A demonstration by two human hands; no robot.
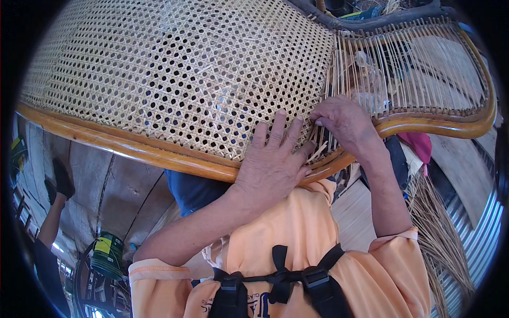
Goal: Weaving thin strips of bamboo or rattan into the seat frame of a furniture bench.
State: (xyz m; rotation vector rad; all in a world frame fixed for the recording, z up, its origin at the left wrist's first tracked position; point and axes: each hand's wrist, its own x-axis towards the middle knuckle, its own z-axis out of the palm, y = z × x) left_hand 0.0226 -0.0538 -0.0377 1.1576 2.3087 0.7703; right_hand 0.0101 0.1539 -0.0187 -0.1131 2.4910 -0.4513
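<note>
A woven cane panel [114,69] with small open holes spans the curved, varnished wooden frame [143,153] in front of me. To the right, the frame narrows into a section strung only with parallel cane strands [371,87]. My left hand [270,167] lies across the near rail, fingers spread flat on the weave near its right edge. My right hand [347,126] is at that edge, thumb and fingers pinched together on a cane strand, which they partly hide. Between the hands, short loose cane ends [319,152] stick out by the rail.
A bundle of long cane strips [437,222] hangs at the right beside a corrugated metal sheet [483,217] and a pink cloth [418,146]. At lower left are a green bucket [107,258] and another person's leg [49,228]. Wooden boards [124,183] lie below.
</note>
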